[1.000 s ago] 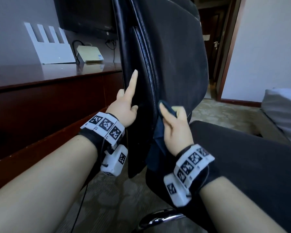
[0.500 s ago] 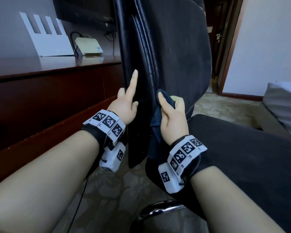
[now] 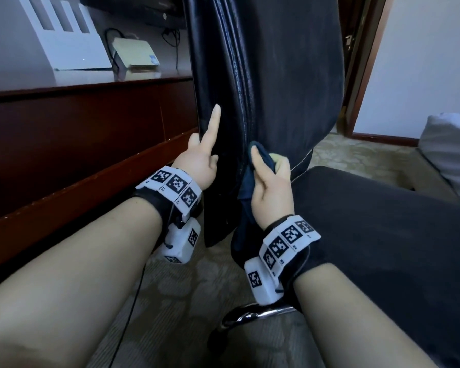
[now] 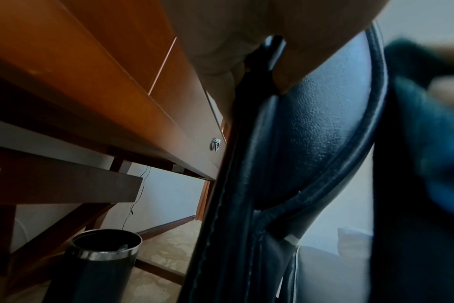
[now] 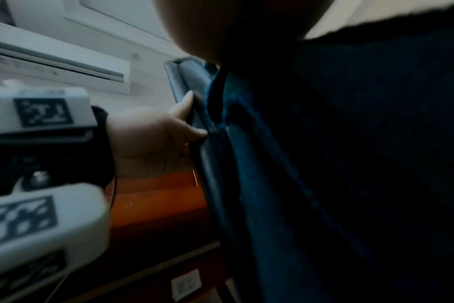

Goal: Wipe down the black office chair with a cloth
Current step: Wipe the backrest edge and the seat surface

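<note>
Black office chair (image 3: 276, 75) fills the upper centre of the head view, its backrest standing nearly upright with the long axis running top to bottom of the frame and a piped seam along its left edge. The right hand (image 3: 270, 192), at centre frame, has its fingers curled round a dark blue cloth (image 3: 246, 181) and presses it against that seam, low on the backrest; unwiped leather lies mostly above the fingers, so the next stroke likely runs along the seam. The left hand (image 3: 199, 166), just left of it, grips the backrest's outer edge, index finger laid straight up the leather and thumb hooked round. The right hand is the nearer to the seam. A wooden desk (image 3: 77, 123) spans the left of the frame. No brand or writing is legible; the wristbands carry only square black-and-white markers.
</note>
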Available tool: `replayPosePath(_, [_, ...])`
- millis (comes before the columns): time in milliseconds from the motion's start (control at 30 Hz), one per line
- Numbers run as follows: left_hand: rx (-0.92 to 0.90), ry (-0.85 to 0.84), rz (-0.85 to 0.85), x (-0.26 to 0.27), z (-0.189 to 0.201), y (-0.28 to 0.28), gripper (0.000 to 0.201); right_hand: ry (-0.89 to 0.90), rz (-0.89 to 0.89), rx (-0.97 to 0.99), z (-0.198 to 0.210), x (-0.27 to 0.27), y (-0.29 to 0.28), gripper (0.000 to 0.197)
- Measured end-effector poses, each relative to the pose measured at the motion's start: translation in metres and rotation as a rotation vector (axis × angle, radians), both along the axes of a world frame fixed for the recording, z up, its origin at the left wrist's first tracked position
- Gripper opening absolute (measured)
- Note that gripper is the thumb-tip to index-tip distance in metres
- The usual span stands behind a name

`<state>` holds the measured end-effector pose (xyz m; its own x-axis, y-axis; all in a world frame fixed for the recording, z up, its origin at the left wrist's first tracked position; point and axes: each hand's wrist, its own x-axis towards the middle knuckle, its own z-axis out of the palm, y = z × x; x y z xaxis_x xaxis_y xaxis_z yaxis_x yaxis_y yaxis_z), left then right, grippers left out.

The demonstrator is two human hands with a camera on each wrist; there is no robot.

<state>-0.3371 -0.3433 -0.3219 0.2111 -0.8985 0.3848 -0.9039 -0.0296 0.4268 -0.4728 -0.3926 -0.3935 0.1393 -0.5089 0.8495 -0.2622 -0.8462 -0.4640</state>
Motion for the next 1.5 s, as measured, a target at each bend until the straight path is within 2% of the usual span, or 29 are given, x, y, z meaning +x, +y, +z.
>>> replayPosePath(167, [-0.012,-0.003,-0.04,0.003,-0.009,-0.001,0.079,-0.029,0.021,0.133,-0.053,0.009,0.005,0.039])
replayPosePath(233, [-0.003,-0.004,-0.059,0.005,-0.013,-0.003,0.078,-0.073,0.061,0.187,-0.05,0.005,0.003,0.035])
replayPosePath(367, [0.01,-0.031,-0.074,0.01,-0.021,-0.008,0.087,-0.112,-0.039,0.042,-0.022,0.002,0.002,0.043])
replayPosePath(467, [0.009,-0.047,-0.076,0.013,-0.027,-0.009,0.094,-0.122,-0.054,0.045,-0.017,0.014,-0.002,0.045])
replayPosePath(600, [0.015,-0.047,-0.07,0.015,-0.035,-0.012,0.098,-0.124,-0.079,0.105,-0.051,0.029,-0.001,0.046])
replayPosePath(733, [0.016,-0.049,-0.066,0.017,-0.038,-0.014,0.096,0.011,-0.036,0.168,-0.087,0.038,0.002,0.048])
replayPosePath(833, [0.024,-0.056,-0.079,0.019,-0.038,-0.016,0.096,-0.054,-0.048,0.193,-0.083,0.033,0.002,0.046])
replayPosePath(1000, [0.028,-0.056,-0.082,0.021,-0.04,-0.017,0.095,-0.153,-0.129,0.077,-0.056,0.028,0.001,0.048])
replayPosePath(1100, [0.028,-0.045,-0.083,0.022,-0.04,-0.019,0.094,-0.108,-0.129,0.173,-0.061,0.039,0.001,0.05])
replayPosePath(1233, [0.021,-0.052,-0.066,0.021,-0.041,-0.019,0.093,0.165,-0.001,0.37,-0.092,0.059,0.011,0.057])
replayPosePath(1300, [0.035,-0.055,-0.05,0.02,-0.04,-0.018,0.093,0.125,0.019,0.402,-0.088,0.059,0.012,0.051])
replayPosePath(1400, [0.041,-0.063,-0.051,0.021,-0.04,-0.02,0.093,0.024,-0.039,0.43,-0.073,0.043,0.01,0.045])
replayPosePath(1500, [0.025,-0.065,-0.051,0.021,-0.042,-0.021,0.093,0.024,-0.107,0.486,-0.065,0.03,0.004,0.044])
